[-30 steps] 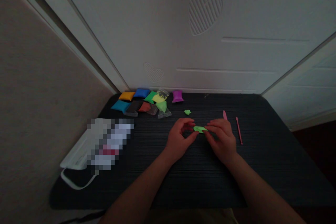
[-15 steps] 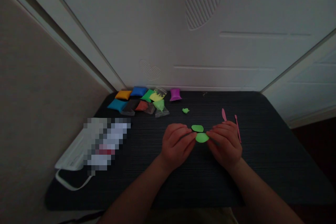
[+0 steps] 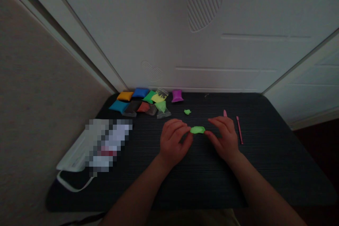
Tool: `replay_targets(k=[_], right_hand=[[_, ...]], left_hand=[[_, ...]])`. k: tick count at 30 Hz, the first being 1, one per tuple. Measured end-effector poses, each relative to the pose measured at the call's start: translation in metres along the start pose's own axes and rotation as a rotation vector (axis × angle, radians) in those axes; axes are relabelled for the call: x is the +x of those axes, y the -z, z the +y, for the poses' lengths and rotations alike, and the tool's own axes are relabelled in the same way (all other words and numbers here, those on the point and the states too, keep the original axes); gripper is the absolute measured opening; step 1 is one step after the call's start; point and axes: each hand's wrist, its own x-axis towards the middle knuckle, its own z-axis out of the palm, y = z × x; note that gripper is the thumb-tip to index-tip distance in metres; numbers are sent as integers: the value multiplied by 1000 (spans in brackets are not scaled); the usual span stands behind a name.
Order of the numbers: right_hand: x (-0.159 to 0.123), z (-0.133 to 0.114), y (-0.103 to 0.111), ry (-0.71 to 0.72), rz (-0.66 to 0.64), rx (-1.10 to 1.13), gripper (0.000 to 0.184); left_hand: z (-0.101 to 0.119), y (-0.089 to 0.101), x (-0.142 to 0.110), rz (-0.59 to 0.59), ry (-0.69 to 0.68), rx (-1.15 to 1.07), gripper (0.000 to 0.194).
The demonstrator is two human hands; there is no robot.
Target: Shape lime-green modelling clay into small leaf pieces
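A flattened light-green piece of modelling clay (image 3: 197, 130) lies between my hands, near the middle of the dark table. My left hand (image 3: 174, 140) pinches its left end between fingertips and thumb. At its right end, the thumb of my right hand (image 3: 225, 138) touches the clay, while the fingers of that hand are lifted apart from the thumb. Only one green outline shows; whether a second piece lies under it I cannot tell. A small light-green clay lump (image 3: 187, 112) sits beyond my hands.
Coloured clay packets line the back left, among them an orange packet (image 3: 125, 96) and a purple packet (image 3: 177, 95). A pink knife-like tool (image 3: 225, 113) is partly hidden behind my right hand. Beside it lies a thin pink stick tool (image 3: 239, 130). At left is a white mask (image 3: 75, 152).
The green piece held between both hands has moved away from me, onto the spot of the other green piece. My right fingers have opened away from the thumb.
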Motion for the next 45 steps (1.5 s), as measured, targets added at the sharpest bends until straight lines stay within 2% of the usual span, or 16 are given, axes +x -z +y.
replay_targets(k=[2, 3, 4, 6, 9, 15, 19, 26, 30, 39, 45], right_hand=[[2, 9, -5, -156, -122, -44, 30], [3, 12, -8, -202, -186, -52, 27], [4, 15, -10, -226, -262, -52, 25], [3, 17, -14, -243, -380, -51, 24], [2, 16, -17, -245, -450, -47, 20], [5, 11, -13, -301, -457, 68, 11], [6, 9, -10, -382, -437, 168, 13], [5, 9, -15, -312, -401, 138, 15], [5, 11, -20, -332, -363, 103, 15], [6, 10, -22, -328, -380, 86, 23], [5, 14, -18, -397, -397, 133, 28]], left_hand=[[-10, -2, 3, -55, 243, 58, 12], [-16, -3, 3, -128, 358, 86, 7], [-22, -5, 4, -205, 441, 103, 5], [-30, -7, 3, -351, 513, 123, 4], [-35, -10, 1, -477, 511, 144, 5], [-34, -11, -1, -579, 487, 184, 10], [-35, -10, -3, -593, 442, 161, 12], [-38, -11, -4, -601, 402, 143, 13], [-39, -12, -4, -606, 392, 148, 13], [-38, -11, -2, -631, 366, 156, 18], [-42, -9, 0, -663, 364, 98, 21]])
